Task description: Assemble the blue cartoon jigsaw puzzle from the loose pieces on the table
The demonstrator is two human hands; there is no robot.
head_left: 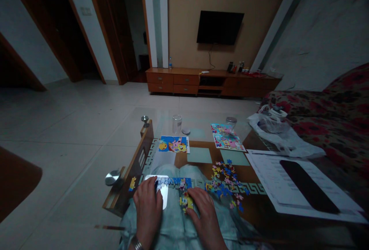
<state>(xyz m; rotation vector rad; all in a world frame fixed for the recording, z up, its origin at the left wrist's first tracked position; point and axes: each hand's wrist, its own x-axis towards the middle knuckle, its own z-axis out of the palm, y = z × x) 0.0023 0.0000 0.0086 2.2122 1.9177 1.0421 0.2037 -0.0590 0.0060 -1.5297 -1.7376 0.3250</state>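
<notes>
We see the joined puzzle (175,181) at the lower centre of the frame: its long axis runs left to right along the top edge, and a shorter arm points down toward us at its right end. Our left hand (148,198) rests over the white board (164,198); we cannot tell whether its grip pinches a piece. Our right hand's (203,206) grip is half open, thumb and fingertips parted at the arm's right edge. The printed sheets (265,165) at right carry writing too small to read.
</notes>
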